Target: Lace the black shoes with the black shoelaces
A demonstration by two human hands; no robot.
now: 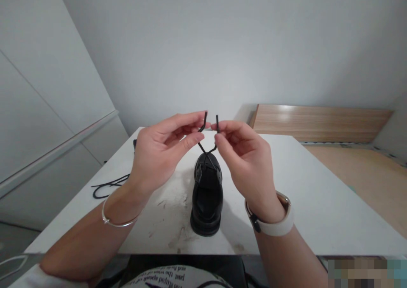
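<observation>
A low black shoe with a smooth upper and thick sole [207,194] stands upright mid-counter, its toe at twelve o'clock and its heel at six, on a white, flat-topped counter [305,211]. From the shoe, the left hand [162,146] is between ten and eleven o'clock and the right hand [246,154] between one and two; both are raised above the counter. Each is nearly closed at the fingertips, thumb against fingers, pinching one side of a thin black cord shoelace [207,153] with its tip pointing up. The lacing appears only partly done: the cord comes up from the front of the shoe and its two sides cross above the toe, but the crossing hangs loose, without a knot or bow. How many holes remain unthreaded is hard to make out against the dark upper. A second thin black cord [108,184] lies curled on the counter at nine o'clock, its far part hidden by the left arm. The shoe's foot opening, facing the wearer, shows only a dark interior.
</observation>
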